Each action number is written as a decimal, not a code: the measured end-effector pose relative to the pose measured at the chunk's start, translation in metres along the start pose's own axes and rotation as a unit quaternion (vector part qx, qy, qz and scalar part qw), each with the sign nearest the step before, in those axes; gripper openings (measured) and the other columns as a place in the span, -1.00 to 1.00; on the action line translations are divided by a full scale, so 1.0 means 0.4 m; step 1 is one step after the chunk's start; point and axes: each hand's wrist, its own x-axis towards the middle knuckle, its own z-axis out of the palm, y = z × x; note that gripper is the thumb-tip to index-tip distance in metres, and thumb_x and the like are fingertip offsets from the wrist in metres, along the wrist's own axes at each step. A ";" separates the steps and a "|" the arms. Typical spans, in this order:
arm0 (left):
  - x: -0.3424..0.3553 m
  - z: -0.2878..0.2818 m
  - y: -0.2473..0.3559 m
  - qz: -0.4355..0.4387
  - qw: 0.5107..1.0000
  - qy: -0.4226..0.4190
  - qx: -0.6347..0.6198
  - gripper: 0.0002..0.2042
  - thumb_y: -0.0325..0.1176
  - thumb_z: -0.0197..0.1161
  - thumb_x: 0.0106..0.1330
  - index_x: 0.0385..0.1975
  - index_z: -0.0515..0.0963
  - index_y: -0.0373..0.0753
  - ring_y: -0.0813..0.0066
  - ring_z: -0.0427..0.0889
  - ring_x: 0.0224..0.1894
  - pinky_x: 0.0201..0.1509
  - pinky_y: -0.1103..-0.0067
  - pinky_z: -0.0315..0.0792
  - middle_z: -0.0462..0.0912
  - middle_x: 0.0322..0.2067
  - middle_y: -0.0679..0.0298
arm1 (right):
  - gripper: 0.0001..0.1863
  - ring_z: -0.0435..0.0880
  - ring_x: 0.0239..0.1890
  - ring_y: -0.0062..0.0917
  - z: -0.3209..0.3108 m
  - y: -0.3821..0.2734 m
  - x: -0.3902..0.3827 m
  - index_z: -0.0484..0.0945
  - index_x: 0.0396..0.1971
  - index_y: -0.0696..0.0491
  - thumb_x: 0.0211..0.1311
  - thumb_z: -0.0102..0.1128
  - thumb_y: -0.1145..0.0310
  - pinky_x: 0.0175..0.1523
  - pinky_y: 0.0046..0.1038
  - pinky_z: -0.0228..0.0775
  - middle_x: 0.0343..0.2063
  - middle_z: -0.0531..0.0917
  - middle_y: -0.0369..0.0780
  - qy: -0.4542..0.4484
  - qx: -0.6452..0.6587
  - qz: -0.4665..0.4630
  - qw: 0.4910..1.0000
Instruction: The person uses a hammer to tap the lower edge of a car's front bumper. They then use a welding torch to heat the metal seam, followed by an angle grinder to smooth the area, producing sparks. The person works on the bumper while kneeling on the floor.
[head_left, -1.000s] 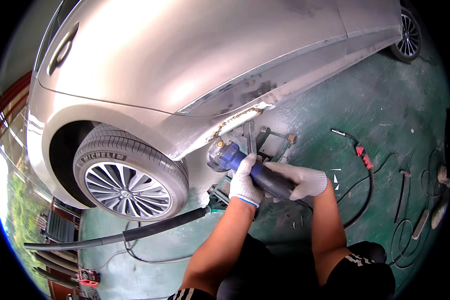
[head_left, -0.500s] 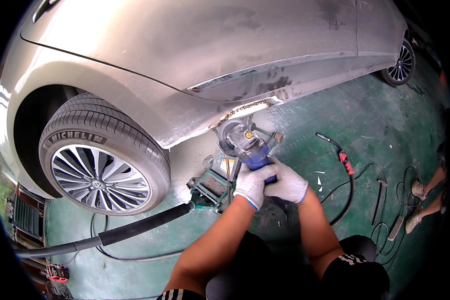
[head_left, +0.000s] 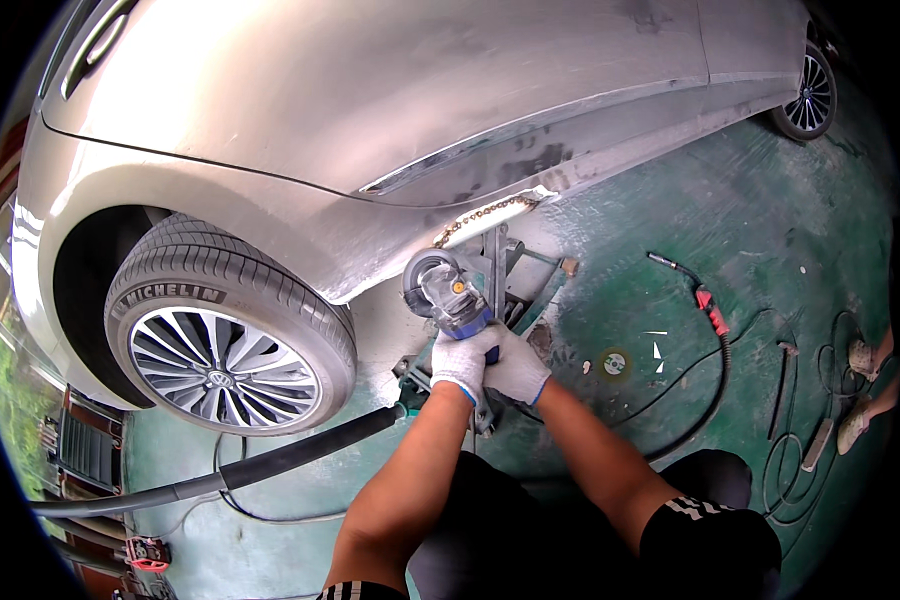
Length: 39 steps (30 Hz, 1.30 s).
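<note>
Both my hands wear white knit gloves and hold a blue-and-grey angle grinder (head_left: 460,308). My left hand (head_left: 457,362) wraps the body just behind the head. Beside it, my right hand (head_left: 516,366) closes round the rear part, its fingers partly hidden. The grinder's round disc end points up and left, a little below the silver car's sill (head_left: 490,221), apparently apart from it. Along that sill runs a row of brown, bead-like spots on a bare whitish strip. A floor jack (head_left: 498,268) stands under the sill, partly behind the grinder and my hands.
The car's wheel (head_left: 225,365) stands at left. A black padded jack handle (head_left: 315,452) crosses the green floor below it. At right lie a red-and-black welding torch (head_left: 712,312) with its cable, a loose disc (head_left: 613,365), a hammer-like tool (head_left: 785,388) and another person's feet (head_left: 855,425).
The grinder and both hands have moved left and slightly down, away from the sill's beaded strip. More of the jack now shows, and a loose disc on the floor has come into sight.
</note>
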 end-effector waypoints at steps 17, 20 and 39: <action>0.001 0.007 0.023 0.009 0.996 0.035 0.085 -0.62 -0.38 0.63 0.08 -0.09 0.74 -0.33 0.39 0.77 -0.20 -0.02 0.41 0.64 0.80 -0.21 0.22 | -0.29 0.77 0.17 -0.24 0.028 0.070 0.022 0.54 0.25 0.14 0.08 0.61 0.30 0.28 -0.30 0.56 0.11 0.75 -0.05 0.046 0.002 -0.022 0.999; 0.003 -0.002 0.020 0.015 0.994 0.042 0.099 -0.62 -0.38 0.63 0.09 -0.09 0.74 -0.33 0.39 0.78 -0.20 -0.01 0.41 0.64 0.80 -0.21 0.22 | -0.33 0.77 0.16 -0.23 0.028 0.036 0.017 0.56 0.21 0.14 0.08 0.61 0.30 0.27 -0.29 0.57 0.09 0.75 -0.04 0.040 0.018 0.007 0.999; 0.022 0.000 0.012 0.021 0.994 0.019 0.108 -0.66 -0.44 0.59 0.09 -0.11 0.76 -0.35 0.37 0.78 -0.23 -0.03 0.40 0.65 0.81 -0.22 0.20 | -0.47 0.82 -0.01 -0.10 0.029 0.061 0.020 0.64 0.11 0.13 0.11 0.48 0.30 0.14 -0.22 0.64 -0.10 0.80 0.03 0.058 0.004 0.018 0.998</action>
